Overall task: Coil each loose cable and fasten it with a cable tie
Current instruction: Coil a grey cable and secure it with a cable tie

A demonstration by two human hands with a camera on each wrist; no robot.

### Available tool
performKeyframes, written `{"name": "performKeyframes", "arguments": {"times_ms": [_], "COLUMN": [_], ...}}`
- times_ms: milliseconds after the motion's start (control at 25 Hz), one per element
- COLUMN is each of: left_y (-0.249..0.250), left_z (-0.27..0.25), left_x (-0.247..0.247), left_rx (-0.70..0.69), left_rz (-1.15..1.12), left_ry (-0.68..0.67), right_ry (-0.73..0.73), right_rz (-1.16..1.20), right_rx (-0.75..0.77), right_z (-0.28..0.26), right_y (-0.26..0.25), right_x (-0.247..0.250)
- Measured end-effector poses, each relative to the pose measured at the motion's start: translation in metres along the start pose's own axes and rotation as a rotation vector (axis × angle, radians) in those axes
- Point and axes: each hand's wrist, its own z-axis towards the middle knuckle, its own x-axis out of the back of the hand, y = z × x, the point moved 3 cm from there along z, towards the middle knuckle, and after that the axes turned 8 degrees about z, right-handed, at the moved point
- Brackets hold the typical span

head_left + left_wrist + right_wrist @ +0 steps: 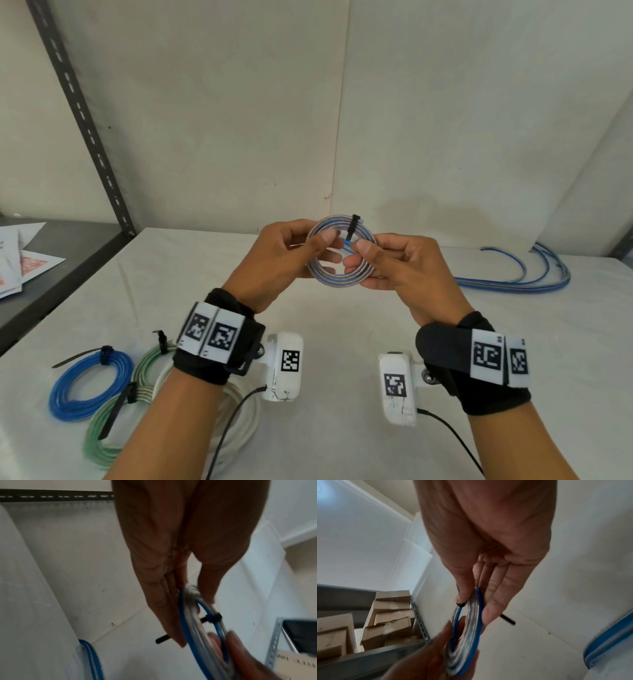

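Note:
Both hands hold a small coil of blue-and-white cable [337, 279] up above the table, in the middle of the head view. A black cable tie [352, 226] wraps the coil's top. My left hand [310, 251] pinches the coil's left side, thumb in front. My right hand [368, 255] pinches its right side, thumb near the cable's loose blue end. In the left wrist view the coil [195, 632] and tie [213, 618] show edge-on; the tie's tail [162, 640] sticks out behind the fingers. The right wrist view shows the coil [471, 626] between thumb and fingers.
Tied coils lie at the front left: a blue one [90, 387], a green one [113, 431] and a white one [239, 421]. Loose blue cables [524, 284] sprawl at the back right. A dark shelf [68, 253] with papers stands left. Cardboard boxes [388, 620] sit beyond.

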Motion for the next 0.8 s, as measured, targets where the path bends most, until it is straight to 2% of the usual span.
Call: {"name": "performKeyframes", "arguments": {"times_ms": [280,480,640,760,800], "left_y": [-0.002,-0.006,-0.013,-0.001,0.007], "left_z": [-0.005,-0.006,-0.014,-0.022,-0.028], "left_x": [0.014,0.023,0.031,0.038,0.037], "left_rx": [0.104,0.172,0.291,0.357,0.372], "left_rz": [-0.065,0.104,0.176,0.193,0.176], "left_ry": [-0.033,-0.049,-0.106,-0.007,-0.022], "right_ry": [-0.019,-0.004,-0.122,0.021,0.018], "right_rz": [-0.042,-0.068,-0.130,-0.287,-0.379], "right_rx": [0.012,0.025,-0.048,0.119,0.168], "right_z": [0.001,0.001,-0.005,-0.011,-0.014], "right_y": [0.002,0.010,0.003,-0.003,-0.005], "right_x": [-0.002,-0.004,-0.011,-0.025,-0.036]}}
